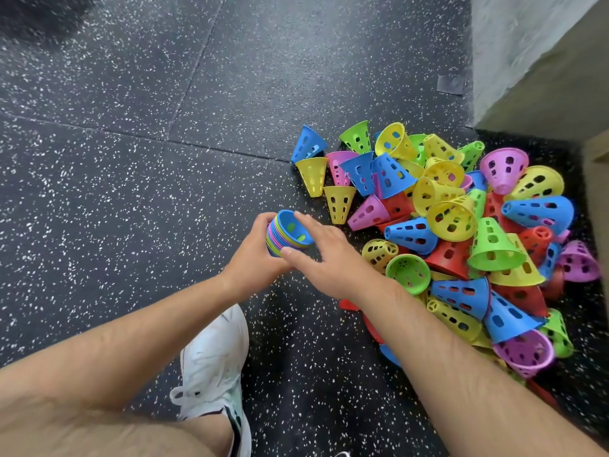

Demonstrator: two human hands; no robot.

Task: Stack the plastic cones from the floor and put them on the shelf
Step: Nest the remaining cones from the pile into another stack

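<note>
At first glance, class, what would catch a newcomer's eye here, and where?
The big heap of bright plastic cones on the speckled dark floor, at right. At centre, the left hand grips a nested stack of cones, with the right hand touching its blue top cone. A white shoe sits below.

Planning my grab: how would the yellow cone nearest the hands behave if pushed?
The yellow cone is probably light: thin, perforated plastic. Lying seemingly on its side, it would likely roll in a curve, given its taper.

Cone pile (461,239) right of stack (288,234)
</note>
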